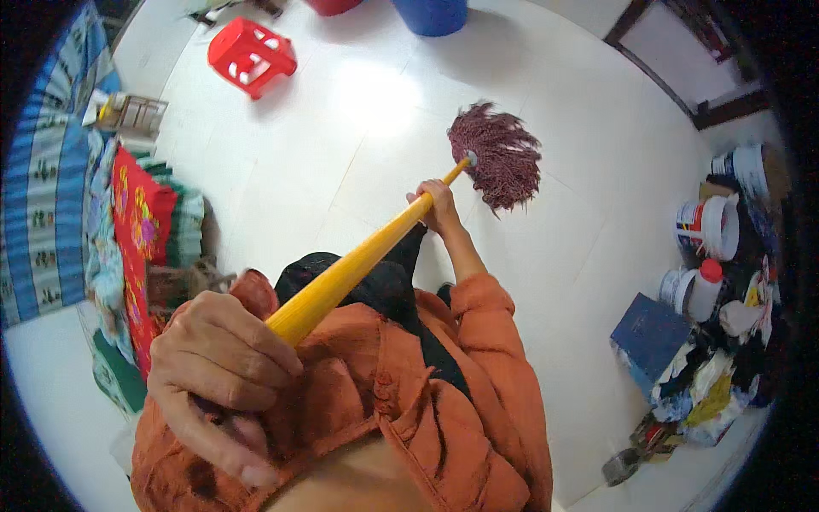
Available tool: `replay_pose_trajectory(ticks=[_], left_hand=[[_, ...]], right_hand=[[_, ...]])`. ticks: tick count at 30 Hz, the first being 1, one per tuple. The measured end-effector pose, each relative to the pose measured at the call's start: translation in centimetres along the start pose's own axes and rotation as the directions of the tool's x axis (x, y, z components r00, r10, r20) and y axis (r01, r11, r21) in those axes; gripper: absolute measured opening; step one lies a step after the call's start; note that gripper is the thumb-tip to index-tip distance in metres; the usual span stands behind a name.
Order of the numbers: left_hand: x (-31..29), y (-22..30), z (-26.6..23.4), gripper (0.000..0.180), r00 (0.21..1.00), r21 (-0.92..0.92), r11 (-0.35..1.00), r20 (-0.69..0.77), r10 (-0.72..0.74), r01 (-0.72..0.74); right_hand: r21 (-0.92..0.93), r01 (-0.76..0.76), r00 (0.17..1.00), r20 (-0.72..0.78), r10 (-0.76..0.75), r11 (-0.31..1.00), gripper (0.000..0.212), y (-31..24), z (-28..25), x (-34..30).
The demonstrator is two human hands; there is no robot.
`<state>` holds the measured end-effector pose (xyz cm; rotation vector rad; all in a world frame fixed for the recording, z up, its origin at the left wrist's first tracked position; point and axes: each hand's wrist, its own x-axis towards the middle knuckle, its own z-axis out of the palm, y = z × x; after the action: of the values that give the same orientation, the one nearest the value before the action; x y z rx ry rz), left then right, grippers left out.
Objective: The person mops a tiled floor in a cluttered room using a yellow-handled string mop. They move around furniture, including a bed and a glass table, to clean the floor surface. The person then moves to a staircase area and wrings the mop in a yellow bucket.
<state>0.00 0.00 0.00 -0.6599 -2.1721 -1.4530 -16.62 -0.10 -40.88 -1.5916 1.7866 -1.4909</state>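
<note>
Over the middle of the white floor [546,299], we hold a mop [363,256] slantwise, its yellow handle running from low on the left up toward the far right. Our left hand [220,367] has the near end: its fingers [247,341] are curled around the handle, which comes out past the index finger, while the thumb stretches away below, clear of the visible part of the shaft. The tip of the handle is hidden inside that fist, so we cannot tell how far it reaches. Our right hand [437,206] is clasped around the lower part of the handle, its fingers wrapped over the shaft just short of the grey collar. Between both sets of fingers the yellow shaft lies bare, crossing in front of our orange top [503,367].

Beyond the right fingers, the mop head [497,158] fans out its dark red strands against the floor, mostly to the right of the collar and well apart from the things along the edges. Toward the floor's far left corner we have a red stool [252,58], and at the far edge a blue bucket [431,15]. Along the right edge stand white buckets [723,229], with a dark blue panel [650,337] nearer us. By the left edge lies a red flowered cloth [141,205], beside a blue patterned curtain [47,205].
</note>
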Motion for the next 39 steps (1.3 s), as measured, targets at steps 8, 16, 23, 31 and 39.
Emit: replay_pose_trajectory(ticks=[8, 16, 23, 31, 39], left_hand=[[-3.8, 9.3, 9.1, 0.012, 0.980, -0.043, 0.999, -0.200, -0.010, 0.002], [-12.2, 6.9, 10.1, 0.018, 0.867, -0.378, 0.924, -0.478, -0.141, -0.058], [-17.7, 4.6, 7.0, 0.027, 0.713, -0.497, 0.724, -0.263, -0.650, 0.477], [-25.2, 6.7, -1.4, 0.045, 0.832, -0.633, 0.725, -0.223, -0.508, 0.273], [-36.0, 13.6, -13.9, 0.035, 0.869, -0.428, 0.901, -0.416, -0.267, 0.071]], right_hand=[[0.013, -0.094, 0.995, 0.034, 0.094, 0.995, 0.024, -9.2, -1.9, -16.7], [-0.344, -0.294, 0.917, 0.160, 0.364, 0.892, 0.024, -9.6, -4.1, -30.2], [-0.250, -0.314, 0.947, -0.153, 0.283, 0.916, 0.031, -9.1, 1.2, -36.6], [-0.043, -0.407, 0.902, -0.179, 0.394, 0.912, 0.028, -12.2, 11.1, -30.2], [0.078, -0.341, 0.925, -0.152, 0.349, 0.937, 0.024, -12.4, 27.2, -17.3]])
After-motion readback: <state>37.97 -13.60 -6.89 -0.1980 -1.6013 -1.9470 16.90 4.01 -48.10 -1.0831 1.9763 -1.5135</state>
